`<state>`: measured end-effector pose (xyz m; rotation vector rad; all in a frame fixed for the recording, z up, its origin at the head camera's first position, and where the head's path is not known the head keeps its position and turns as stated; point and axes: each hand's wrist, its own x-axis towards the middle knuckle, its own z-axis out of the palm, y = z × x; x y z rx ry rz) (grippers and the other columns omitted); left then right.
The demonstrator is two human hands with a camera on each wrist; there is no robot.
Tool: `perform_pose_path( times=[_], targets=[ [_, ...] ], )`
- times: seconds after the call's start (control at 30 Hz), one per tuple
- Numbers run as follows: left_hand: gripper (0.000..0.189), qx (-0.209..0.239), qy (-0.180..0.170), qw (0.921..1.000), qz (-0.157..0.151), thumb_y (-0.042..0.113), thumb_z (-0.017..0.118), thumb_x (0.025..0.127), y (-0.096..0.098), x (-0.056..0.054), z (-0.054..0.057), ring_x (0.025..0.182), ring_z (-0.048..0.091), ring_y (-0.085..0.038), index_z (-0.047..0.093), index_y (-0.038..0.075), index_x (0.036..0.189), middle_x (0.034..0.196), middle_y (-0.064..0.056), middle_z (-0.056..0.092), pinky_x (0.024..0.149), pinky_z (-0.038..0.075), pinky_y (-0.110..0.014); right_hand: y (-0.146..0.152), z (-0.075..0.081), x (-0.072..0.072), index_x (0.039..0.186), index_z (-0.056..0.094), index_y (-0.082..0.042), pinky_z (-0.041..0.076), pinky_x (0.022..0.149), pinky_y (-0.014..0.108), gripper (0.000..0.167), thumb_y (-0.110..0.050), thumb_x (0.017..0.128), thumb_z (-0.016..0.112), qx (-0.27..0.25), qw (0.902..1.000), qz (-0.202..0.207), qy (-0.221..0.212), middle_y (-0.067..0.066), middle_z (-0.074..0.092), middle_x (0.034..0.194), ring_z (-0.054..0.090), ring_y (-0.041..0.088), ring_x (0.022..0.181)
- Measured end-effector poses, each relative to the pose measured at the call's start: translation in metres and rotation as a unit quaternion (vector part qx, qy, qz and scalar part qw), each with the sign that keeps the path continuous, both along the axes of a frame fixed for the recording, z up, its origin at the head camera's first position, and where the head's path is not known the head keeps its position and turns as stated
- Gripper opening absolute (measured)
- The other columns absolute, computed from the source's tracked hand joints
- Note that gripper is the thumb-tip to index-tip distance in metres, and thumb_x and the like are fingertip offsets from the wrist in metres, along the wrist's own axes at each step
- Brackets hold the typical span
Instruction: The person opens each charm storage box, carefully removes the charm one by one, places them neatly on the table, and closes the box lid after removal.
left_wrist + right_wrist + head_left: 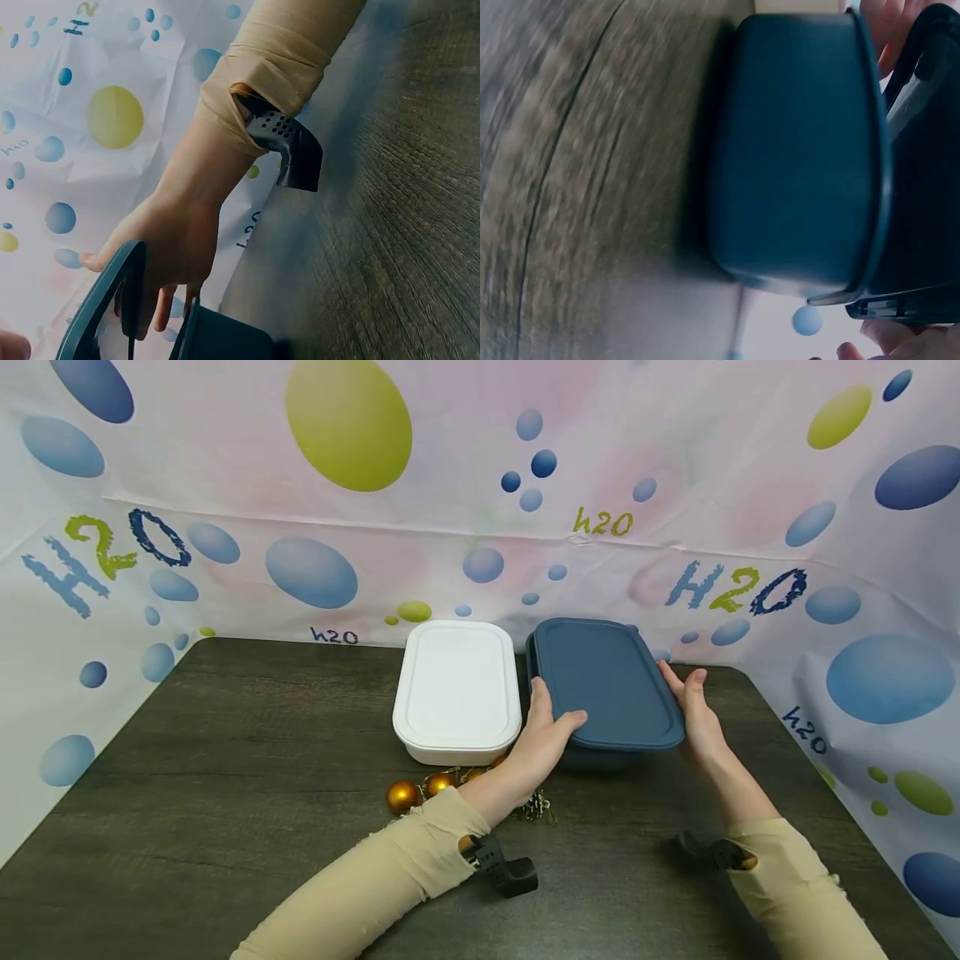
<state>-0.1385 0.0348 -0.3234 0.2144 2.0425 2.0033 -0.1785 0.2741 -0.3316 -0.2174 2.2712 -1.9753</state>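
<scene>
A dark blue lid (pixel 603 681) sits tilted over a matching blue food container (pixel 600 760). In the right wrist view the lid's underside (pixel 922 195) stands apart from the container's rim, leaving a gap. My left hand (pixel 536 743) holds the lid's left edge, its thumb on the front left corner. At the opposite edge, my right hand (pixel 703 727) holds the lid with its thumb up and its fingers under the rim, as the left wrist view shows. The container's inside is hidden.
Just left stands a white lidded container (pixel 457 689). In front of it, partly behind my left forearm, lie gold ornament balls (pixel 403 797) on a beaded string. A patterned sheet (pixel 450 518) hangs behind the dark wooden table (pixel 225 777).
</scene>
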Motion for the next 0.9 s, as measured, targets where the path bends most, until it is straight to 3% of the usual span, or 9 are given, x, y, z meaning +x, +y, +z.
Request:
perform_pose_path(
  times=[0.1, 0.2, 0.27, 0.37, 0.53, 0.67, 0.8, 0.9],
  targets=[
    [0.08, -0.009, -0.001, 0.9998, 0.019, 0.033, 0.045, 0.1, 0.007, -0.002, -0.002, 0.143, -0.012, -0.017, -0.013, 0.016, 0.152, 0.157, 0.0, -0.018, 0.115, 0.006, -0.046, 0.004, -0.006, -0.006, 0.154, 0.005, -0.024, 0.041, 0.082, 0.018, 0.075, -0.066, 0.092, 0.008, -0.007, 0.9999, 0.009, 0.009, 0.017, 0.033, 0.141, 0.052, 0.009, 0.096],
    [0.08, -0.029, -0.003, 0.999, 0.035, 0.033, 0.045, 0.099, 0.012, -0.003, -0.002, 0.143, -0.01, -0.017, -0.012, 0.015, 0.152, 0.158, -0.001, -0.017, 0.115, 0.008, -0.045, 0.006, -0.011, -0.012, 0.154, 0.005, -0.02, 0.041, 0.083, 0.018, 0.077, -0.065, 0.092, 0.008, -0.017, 0.9996, 0.019, 0.01, 0.004, 0.056, 0.106, 0.057, 0.008, 0.08],
    [0.081, -0.048, 0.003, 0.998, 0.043, 0.032, 0.046, 0.098, 0.013, -0.004, -0.001, 0.144, -0.008, -0.017, -0.011, 0.014, 0.152, 0.158, -0.003, -0.015, 0.114, 0.011, -0.045, 0.007, -0.013, -0.016, 0.154, 0.004, -0.019, 0.041, 0.083, 0.018, 0.078, -0.065, 0.091, 0.009, -0.02, 0.9994, 0.027, 0.008, -0.004, 0.056, 0.087, 0.057, 0.008, 0.071],
    [0.081, -0.081, 0.021, 0.9953, 0.048, 0.028, 0.047, 0.096, 0.013, -0.006, 0.001, 0.144, -0.005, -0.019, -0.009, 0.011, 0.152, 0.158, -0.006, -0.012, 0.114, 0.013, -0.043, 0.006, -0.016, -0.018, 0.154, 0.003, -0.018, 0.041, 0.083, 0.017, 0.08, -0.066, 0.091, 0.009, -0.022, 0.9993, 0.031, 0.002, -0.004, 0.055, 0.081, 0.055, 0.008, 0.067],
    [0.082, -0.146, 0.057, 0.9865, 0.048, 0.027, 0.048, 0.095, 0.011, -0.009, 0.002, 0.145, -0.006, -0.025, -0.006, 0.005, 0.152, 0.158, -0.011, -0.009, 0.115, 0.009, -0.044, 0.004, -0.018, -0.02, 0.154, 0.004, -0.018, 0.041, 0.083, 0.017, 0.082, -0.068, 0.089, 0.01, -0.021, 0.9996, 0.018, -0.002, -0.001, 0.053, 0.104, 0.055, 0.008, 0.072],
    [0.083, -0.186, 0.078, 0.978, 0.052, 0.03, 0.048, 0.094, 0.011, -0.013, 0.001, 0.144, -0.009, -0.026, -0.005, 0.0, 0.151, 0.158, -0.015, -0.008, 0.115, 0.004, -0.042, 0.002, -0.018, -0.022, 0.154, 0.005, -0.019, 0.039, 0.084, 0.017, 0.083, -0.069, 0.089, 0.01, -0.013, 0.9999, 0.007, -0.008, 0.011, 0.037, 0.136, 0.053, 0.007, 0.083],
    [0.084, -0.193, 0.077, 0.977, 0.05, 0.03, 0.048, 0.095, 0.012, -0.017, 0.002, 0.143, -0.013, -0.027, -0.006, -0.001, 0.15, 0.157, -0.017, -0.011, 0.115, 0.002, -0.041, -0.003, -0.019, -0.023, 0.154, 0.005, -0.02, 0.036, 0.086, 0.016, 0.081, -0.068, 0.089, 0.008, -0.005, 0.9999, -0.001, -0.012, 0.017, 0.012, 0.156, 0.045, 0.014, 0.111],
    [0.084, -0.192, 0.07, 0.9778, 0.048, 0.026, 0.049, 0.094, 0.012, -0.019, 0.005, 0.143, -0.015, -0.029, -0.007, -0.003, 0.15, 0.156, -0.019, -0.013, 0.115, 0.003, -0.042, -0.006, -0.02, -0.023, 0.154, 0.005, -0.02, 0.032, 0.095, 0.018, 0.08, -0.067, 0.089, 0.006, 0.0, 0.9999, -0.005, -0.015, 0.012, 0.002, 0.159, 0.027, 0.023, 0.134]
  ],
)
